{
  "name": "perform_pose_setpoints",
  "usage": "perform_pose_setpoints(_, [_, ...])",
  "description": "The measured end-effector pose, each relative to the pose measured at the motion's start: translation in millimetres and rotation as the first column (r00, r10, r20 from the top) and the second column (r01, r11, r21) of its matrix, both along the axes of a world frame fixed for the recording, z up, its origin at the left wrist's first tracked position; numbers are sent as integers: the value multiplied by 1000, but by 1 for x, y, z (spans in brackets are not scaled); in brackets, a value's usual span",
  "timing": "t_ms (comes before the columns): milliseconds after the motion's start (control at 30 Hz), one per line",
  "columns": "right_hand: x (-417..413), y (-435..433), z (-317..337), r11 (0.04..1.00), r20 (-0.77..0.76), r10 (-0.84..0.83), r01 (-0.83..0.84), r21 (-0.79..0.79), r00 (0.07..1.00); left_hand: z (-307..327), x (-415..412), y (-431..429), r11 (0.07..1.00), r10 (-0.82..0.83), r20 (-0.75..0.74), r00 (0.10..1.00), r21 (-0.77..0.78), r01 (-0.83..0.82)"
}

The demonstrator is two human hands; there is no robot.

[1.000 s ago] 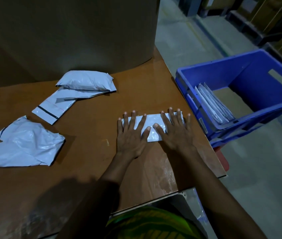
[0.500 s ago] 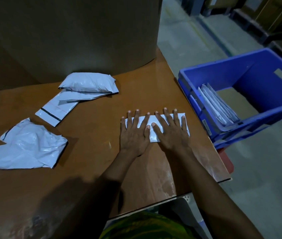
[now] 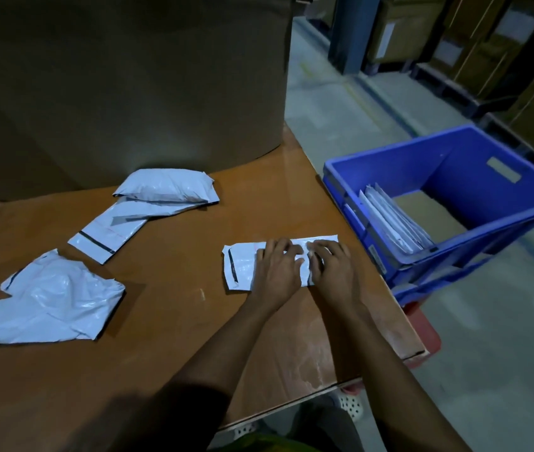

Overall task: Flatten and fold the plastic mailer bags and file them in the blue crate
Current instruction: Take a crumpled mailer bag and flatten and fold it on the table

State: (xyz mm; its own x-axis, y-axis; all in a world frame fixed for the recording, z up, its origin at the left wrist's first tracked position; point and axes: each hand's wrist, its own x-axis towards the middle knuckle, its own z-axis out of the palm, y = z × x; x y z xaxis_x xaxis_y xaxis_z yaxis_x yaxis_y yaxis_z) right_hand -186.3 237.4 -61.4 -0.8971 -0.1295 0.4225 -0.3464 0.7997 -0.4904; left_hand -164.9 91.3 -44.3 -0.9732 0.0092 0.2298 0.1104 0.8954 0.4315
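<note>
**Both hands bent onto one mailer beside the crate**

At the far left of the brown wooden counter (image 3: 177,347) lay a crumpled white plastic mailer (image 3: 47,298). Farther back and to its right, a long flat white mailer with a black strip (image 3: 109,231) lay at a slant, and a puffy white mailer (image 3: 167,187) rested on its far end. Behind these stood a large brown cardboard drum (image 3: 128,76).

Near the counter's right edge lay the flattened white mailer bag (image 3: 241,267), its black strip at the left end. The left hand (image 3: 275,272) and right hand (image 3: 335,272) sat side by side on its right part, almost touching. The fingers of both hands were curled down onto the bag's far edge and gripped it there, knuckles raised.

Just past the counter's right edge a blue plastic crate (image 3: 454,171) sat tilted on the floor. A row of folded white mailers (image 3: 392,223) stood on edge against the crate's left wall.
</note>
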Motion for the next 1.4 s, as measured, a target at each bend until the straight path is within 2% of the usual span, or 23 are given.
perform_pose_setpoints(67, [1,1,-1,1000,30,9,-10,13,1000,-1,1,0,999,-3,-12,1000,-36,2])
perform_pose_setpoints(200, [2,4,5,999,159,27,-31,18,987,13,2,-5,999,-47,64,997,-25,49])
perform_pose_setpoints(300, [20,2,5,1000,65,-2,2,-6,998,18,19,-9,999,30,-12,999,34,-29])
perform_pose_setpoints(400, [38,2,-2,999,32,-22,23,-29,999,6,38,-12,994,112,-34,993,-3,-112])
perform_pose_setpoints(533, [37,4,0,999,55,-25,26,-18,998,-9,48,-15,994,92,-73,993,-53,-96])
perform_pose_setpoints(667, [43,-4,6,998,96,-57,54,32,994,-7,54,-22,997,72,-102,992,-18,-74])
perform_pose_setpoints(767, [57,-19,9,993,16,-99,98,62,995,-8,68,-36,990,140,-139,980,9,-140])
perform_pose_setpoints(933, [72,-23,-6,998,-1,-65,65,-2,998,-15,80,-44,986,163,-118,980,53,-158])
perform_pose_setpoints(1067, [69,-31,6,994,-18,-79,80,73,997,-11,84,-60,977,112,-96,989,192,-92])
perform_pose_setpoints(1133, [68,-45,13,996,-26,-27,29,81,999,-8,89,-69,961,172,-94,981,232,-147])
perform_pose_setpoints(1200, [69,-60,13,996,-7,36,-35,80,999,-8,92,-77,957,227,-89,970,204,-205])
perform_pose_setpoints(1300, [73,-68,5,994,33,56,-59,90,998,-12,97,-85,969,222,-59,973,122,-214])
perform_pose_setpoints(1400, [67,-65,10,987,80,73,-83,134,994,-6,91,-86,969,220,-20,975,123,-216])
